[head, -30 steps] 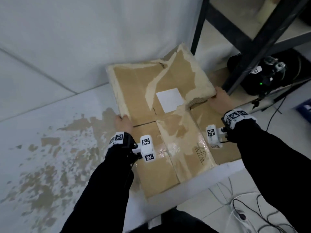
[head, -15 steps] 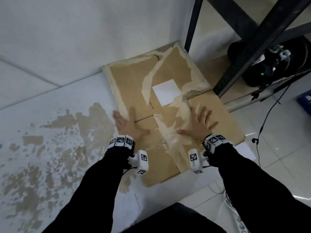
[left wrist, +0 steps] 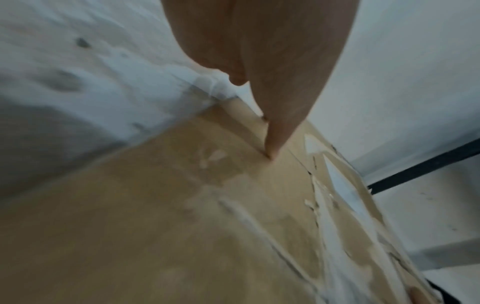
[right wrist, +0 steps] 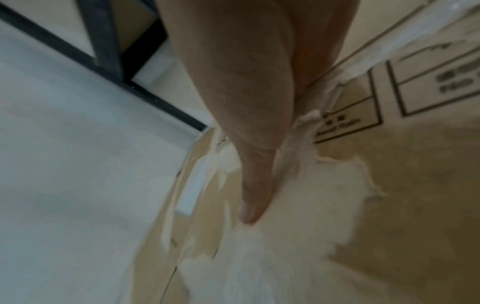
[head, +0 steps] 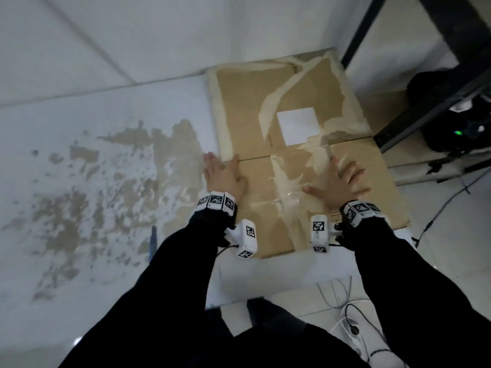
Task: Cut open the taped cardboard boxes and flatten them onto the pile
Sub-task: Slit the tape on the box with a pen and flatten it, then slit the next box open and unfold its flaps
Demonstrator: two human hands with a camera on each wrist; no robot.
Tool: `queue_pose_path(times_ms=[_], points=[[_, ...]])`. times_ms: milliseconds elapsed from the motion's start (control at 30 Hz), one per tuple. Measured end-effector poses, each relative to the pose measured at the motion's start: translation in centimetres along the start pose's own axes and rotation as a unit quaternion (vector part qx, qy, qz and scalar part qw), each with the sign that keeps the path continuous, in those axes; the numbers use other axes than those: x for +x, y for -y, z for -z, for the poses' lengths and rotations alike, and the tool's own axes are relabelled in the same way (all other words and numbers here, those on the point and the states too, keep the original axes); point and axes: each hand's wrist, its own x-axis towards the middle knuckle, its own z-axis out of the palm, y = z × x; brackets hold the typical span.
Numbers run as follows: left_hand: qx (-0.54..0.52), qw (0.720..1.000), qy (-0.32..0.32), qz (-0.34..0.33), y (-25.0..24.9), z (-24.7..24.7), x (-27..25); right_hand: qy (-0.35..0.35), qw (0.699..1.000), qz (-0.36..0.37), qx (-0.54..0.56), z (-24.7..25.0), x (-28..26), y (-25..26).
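A flattened brown cardboard box point(head: 249, 107) with torn pale patches and a white label point(head: 298, 125) lies flat on the floor against the wall. My left hand point(head: 221, 173) presses palm-down on its left edge, fingers straight. My right hand point(head: 338, 179) presses flat with fingers spread on the torn, taped middle point(head: 289, 181). In the left wrist view my left hand point(left wrist: 270, 152) touches the cardboard point(left wrist: 155, 226) with a fingertip. In the right wrist view my right hand point(right wrist: 252, 214) lies on torn white paper point(right wrist: 285, 236) of the box.
A black metal shelf frame point(head: 414, 110) stands right of the cardboard, with dark equipment point(head: 451, 123) and cables point(head: 353, 304) under and near it. The white floor point(head: 79, 181) at left is stained brown. A blue object point(head: 153, 243) lies on it near my left sleeve.
A second ago both hands gripped the raised far half of the box. They let go, the box went down flat, and both palms now press on it.
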Motion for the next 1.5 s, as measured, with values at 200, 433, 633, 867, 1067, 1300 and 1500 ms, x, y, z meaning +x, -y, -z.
queue_pose_path(times_ms=[200, 433, 633, 867, 1067, 1300, 1500], points=[[-0.293, 0.949, -0.111, 0.03, 9.0, -0.6, -12.6, -0.149, 0.967, 0.204, 0.031, -4.7, -5.2, 2.9], [-0.458, 0.845, -0.066, 0.267, 23.3, -5.4, -28.3, 0.341, 0.843, 0.334, 0.248, -10.9, -19.9, 12.5], [-0.51, 0.74, -0.057, 0.435, 33.2, -12.8, -38.6, 0.583, 0.716, 0.377, -0.072, -20.8, -29.2, 17.2], [-0.595, 0.51, -0.07, 0.617, 42.2, -18.7, -47.3, 0.559, 0.744, 0.307, -0.2, -34.4, -34.7, 25.1], [-0.591, 0.524, -0.068, 0.609, 52.8, -13.8, -50.9, 0.473, 0.827, 0.241, -0.184, -43.7, -39.5, 32.5], [-0.61, 0.534, -0.167, 0.56, 65.9, -4.2, -50.8, 0.444, 0.848, 0.191, -0.22, -52.3, -46.0, 39.6], [-0.641, 0.528, -0.176, 0.528, 77.2, 3.7, -49.2, 0.501, 0.803, 0.192, -0.259, -60.4, -53.8, 49.4]])
